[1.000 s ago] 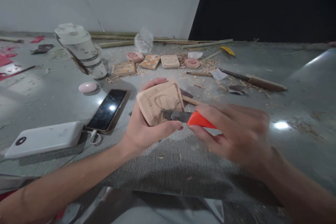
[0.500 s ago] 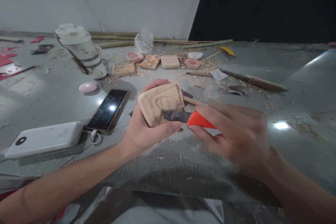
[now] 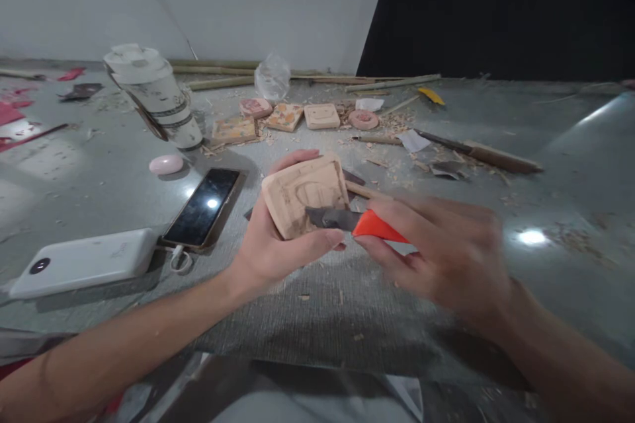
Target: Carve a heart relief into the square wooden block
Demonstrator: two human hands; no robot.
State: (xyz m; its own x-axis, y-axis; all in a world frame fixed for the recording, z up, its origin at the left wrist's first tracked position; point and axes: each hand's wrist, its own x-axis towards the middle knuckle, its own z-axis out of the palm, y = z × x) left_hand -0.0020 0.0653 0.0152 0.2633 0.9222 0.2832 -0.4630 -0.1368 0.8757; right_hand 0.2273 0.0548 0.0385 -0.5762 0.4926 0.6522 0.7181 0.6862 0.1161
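My left hand [image 3: 270,248] grips a pale carved wooden block [image 3: 302,193] above the grey table, thumb under its lower edge and fingers behind it. A rounded shape is cut into the block's face. My right hand [image 3: 446,258] is closed around an orange-handled knife [image 3: 357,221]. Its dark blade lies against the block's lower right edge, just above my left thumb.
A phone [image 3: 203,206] plugged into a white power bank [image 3: 82,263] lies at the left, with a pink oval object [image 3: 165,164] and a tilted paper cup [image 3: 151,96] behind. Several small carved tiles [image 3: 321,116], bamboo sticks [image 3: 391,82], a wooden-handled tool [image 3: 489,155] and shavings lie farther back.
The block has tilted a little in my left hand and the knife blade has shifted slightly along its lower edge. My right hand is a bit more blurred.
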